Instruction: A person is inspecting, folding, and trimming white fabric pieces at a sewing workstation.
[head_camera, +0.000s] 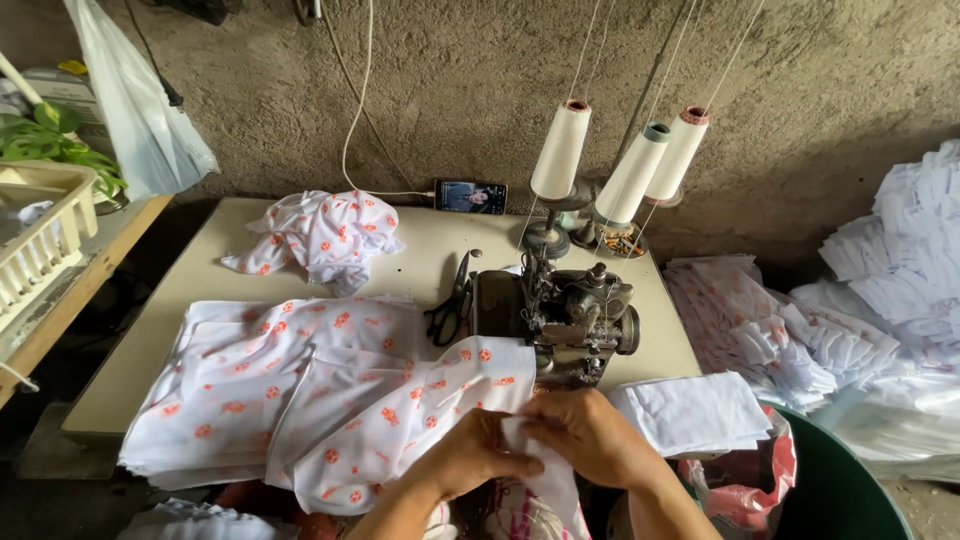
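My left hand (468, 457) and my right hand (592, 435) meet at the table's front edge, both pinching a small white fabric piece (540, 470) against a white cloth with orange dots (400, 410). Just beyond my fingers stands a dark overlock sewing machine (565, 315). Three cream thread cones (625, 165) rise behind it, their threads running upward.
A stack of dotted cloth (240, 380) covers the table's left; a crumpled dotted piece (320, 235) lies at the back. Black scissors (450, 305) rest beside the machine. A phone (470, 196) leans on the wall. White folded pieces (695, 410) and heaps (900, 260) lie right, above a green tub (840, 490).
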